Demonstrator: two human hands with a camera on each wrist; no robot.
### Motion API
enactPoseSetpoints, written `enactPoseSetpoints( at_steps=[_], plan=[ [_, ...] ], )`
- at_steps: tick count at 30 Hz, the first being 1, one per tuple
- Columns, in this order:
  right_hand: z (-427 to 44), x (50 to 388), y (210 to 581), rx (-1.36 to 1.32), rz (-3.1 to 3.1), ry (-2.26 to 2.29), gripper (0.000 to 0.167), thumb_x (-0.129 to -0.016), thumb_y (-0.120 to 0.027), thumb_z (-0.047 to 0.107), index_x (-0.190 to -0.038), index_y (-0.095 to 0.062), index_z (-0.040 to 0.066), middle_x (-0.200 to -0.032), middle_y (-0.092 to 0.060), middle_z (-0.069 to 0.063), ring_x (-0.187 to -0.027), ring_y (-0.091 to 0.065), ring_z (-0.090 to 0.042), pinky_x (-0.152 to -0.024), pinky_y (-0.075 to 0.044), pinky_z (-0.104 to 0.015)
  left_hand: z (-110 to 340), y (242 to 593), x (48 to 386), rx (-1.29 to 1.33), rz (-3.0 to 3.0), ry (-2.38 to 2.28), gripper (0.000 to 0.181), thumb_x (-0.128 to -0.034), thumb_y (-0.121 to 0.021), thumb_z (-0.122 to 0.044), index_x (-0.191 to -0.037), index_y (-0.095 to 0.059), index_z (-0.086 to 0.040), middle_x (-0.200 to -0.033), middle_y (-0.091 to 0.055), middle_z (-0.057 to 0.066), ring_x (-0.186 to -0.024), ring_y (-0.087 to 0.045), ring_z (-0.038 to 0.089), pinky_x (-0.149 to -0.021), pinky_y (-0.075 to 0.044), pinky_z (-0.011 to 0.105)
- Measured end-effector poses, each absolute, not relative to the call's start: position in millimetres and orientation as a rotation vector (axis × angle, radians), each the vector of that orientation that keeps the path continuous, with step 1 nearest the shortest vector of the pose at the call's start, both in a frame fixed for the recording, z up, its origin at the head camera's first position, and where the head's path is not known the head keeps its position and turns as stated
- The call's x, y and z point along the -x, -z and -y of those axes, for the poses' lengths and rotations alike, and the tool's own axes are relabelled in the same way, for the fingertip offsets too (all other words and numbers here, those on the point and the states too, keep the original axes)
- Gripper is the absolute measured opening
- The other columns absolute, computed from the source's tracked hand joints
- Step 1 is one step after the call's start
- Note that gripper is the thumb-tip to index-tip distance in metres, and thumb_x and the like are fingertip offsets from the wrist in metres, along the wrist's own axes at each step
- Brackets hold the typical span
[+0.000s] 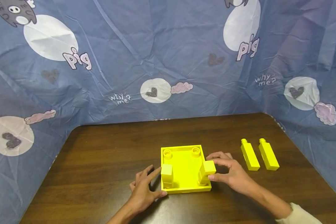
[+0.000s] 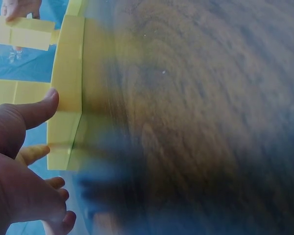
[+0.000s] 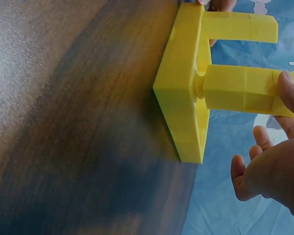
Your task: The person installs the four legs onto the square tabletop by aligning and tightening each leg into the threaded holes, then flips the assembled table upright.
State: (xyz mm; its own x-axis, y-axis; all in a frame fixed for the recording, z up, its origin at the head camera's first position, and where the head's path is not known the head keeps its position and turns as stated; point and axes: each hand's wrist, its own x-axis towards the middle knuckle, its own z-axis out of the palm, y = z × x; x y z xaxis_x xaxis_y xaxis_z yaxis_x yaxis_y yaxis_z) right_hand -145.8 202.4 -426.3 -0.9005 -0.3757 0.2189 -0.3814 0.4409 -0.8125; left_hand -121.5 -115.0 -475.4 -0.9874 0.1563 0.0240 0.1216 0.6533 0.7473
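Observation:
A square yellow tray-like base [image 1: 184, 169] lies on the table with its rim up. Two round sockets [image 1: 195, 151] show at its far corners. One yellow leg [image 1: 167, 175] stands upright at the near left corner. At the near right corner the right hand [image 1: 235, 175] pinches the upper part of a second leg [image 1: 206, 171]; in the right wrist view a narrow neck shows between this leg [image 3: 240, 88] and the base [image 3: 181, 88]. The left hand [image 1: 142, 193] touches the base's left side and near left corner, fingers spread; its thumb presses the rim in the left wrist view.
Two more yellow legs [image 1: 250, 155] [image 1: 269, 155] lie side by side on the table to the right of the right hand. A blue printed cloth [image 1: 168, 62] hangs behind and around the brown wooden table [image 1: 114, 149].

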Motion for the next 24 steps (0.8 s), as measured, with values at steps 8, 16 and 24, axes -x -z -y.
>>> enactPoseSetpoints(
  at_steps=[8,16,24],
  plan=[
    [-195,143,436,-0.606,2.622,-1.436,0.03,-0.069,-0.087,0.023,-0.087,-0.063,0.026,-0.117,-0.06,0.006,-0.105,-0.04,-0.011,-0.086,-0.039,-0.035,113,475,121,-0.228,-2.799,-1.28,0.077,-0.0696,-0.085,-0.028,-0.139,-0.052,-0.026,-0.149,-0.037,0.016,-0.132,-0.028,0.037,-0.088,-0.014,0.059],
    [-191,142,440,-0.618,2.602,-1.36,0.035,-0.069,-0.087,0.024,-0.088,-0.057,0.026,-0.114,-0.056,0.012,-0.107,-0.038,-0.011,-0.089,-0.038,-0.044,111,474,121,-0.21,-2.805,-1.26,0.077,-0.0698,-0.085,-0.028,-0.139,-0.052,-0.027,-0.149,-0.037,0.015,-0.132,-0.028,0.037,-0.089,-0.015,0.059],
    [-193,143,436,-0.741,2.686,-1.23,0.062,-0.079,-0.08,0.03,-0.133,-0.049,0.025,-0.133,-0.047,0.006,-0.115,-0.033,-0.014,-0.09,-0.038,-0.054,111,473,122,-0.21,-2.812,-1.252,0.077,-0.0695,-0.086,-0.027,-0.139,-0.052,-0.027,-0.149,-0.037,0.015,-0.132,-0.028,0.036,-0.089,-0.015,0.058]
  ],
)
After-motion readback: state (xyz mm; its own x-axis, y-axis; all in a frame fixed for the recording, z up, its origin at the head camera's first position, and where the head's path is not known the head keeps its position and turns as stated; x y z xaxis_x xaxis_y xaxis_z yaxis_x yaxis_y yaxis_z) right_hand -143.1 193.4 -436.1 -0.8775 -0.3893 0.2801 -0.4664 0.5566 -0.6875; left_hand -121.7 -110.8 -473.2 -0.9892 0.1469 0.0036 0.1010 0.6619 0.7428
